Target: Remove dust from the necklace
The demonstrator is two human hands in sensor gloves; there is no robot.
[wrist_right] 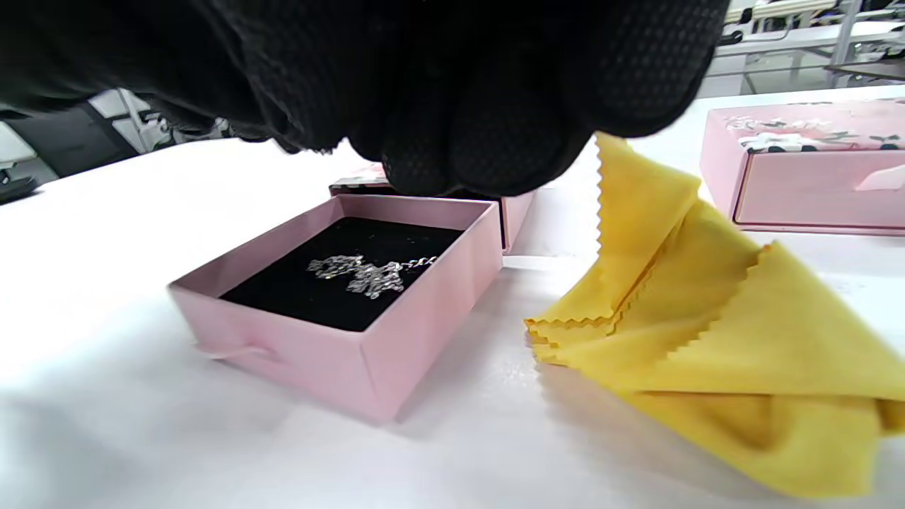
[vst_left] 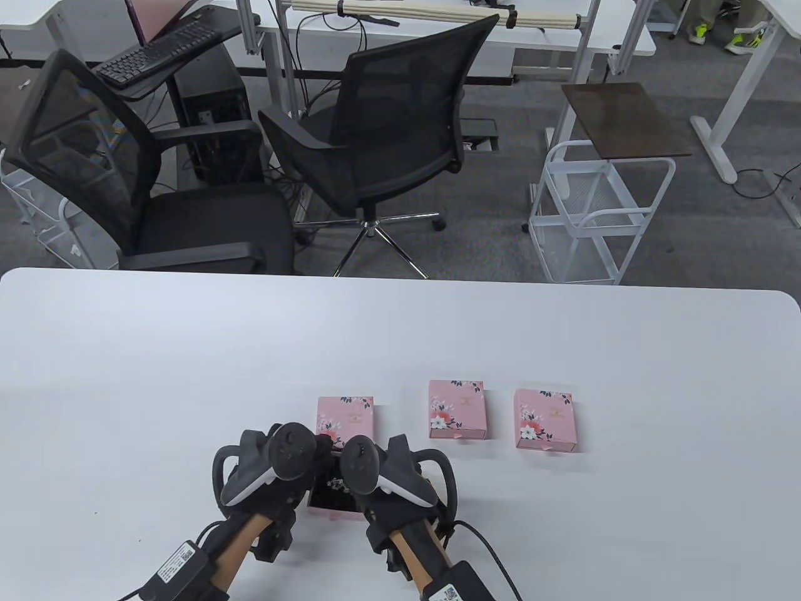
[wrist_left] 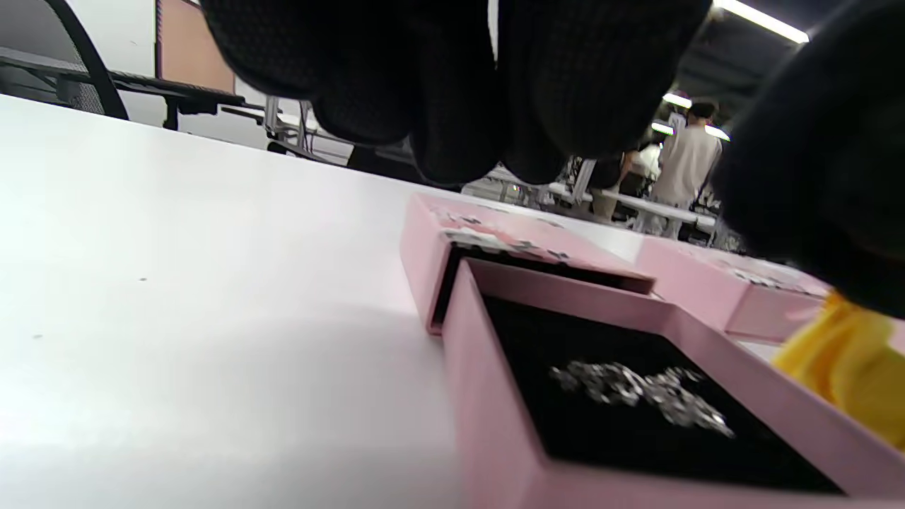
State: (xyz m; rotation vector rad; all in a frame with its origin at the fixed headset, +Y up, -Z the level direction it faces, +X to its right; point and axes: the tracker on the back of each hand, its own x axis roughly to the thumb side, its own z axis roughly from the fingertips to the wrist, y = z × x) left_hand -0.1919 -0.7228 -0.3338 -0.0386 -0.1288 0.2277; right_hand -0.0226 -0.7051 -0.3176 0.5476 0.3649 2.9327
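Necklace [wrist_right: 368,274] lies on black padding in the pulled-out pink drawer [wrist_right: 339,353] on the table [vst_left: 188,350]. Right hand [wrist_right: 459,92] grasps a yellow cloth [wrist_right: 707,339]; left hand [wrist_left: 438,85] hovers with fingers curled, its grip undeterminable.

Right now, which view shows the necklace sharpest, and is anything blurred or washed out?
Right wrist view: necklace crisp on the black pad of the open drawer, yellow cloth sharp. Left wrist view: the chain is soft, the near drawer wall blurred, the table bleached by glare. Table view: evenly lit, but both trackers mostly hide the drawer.
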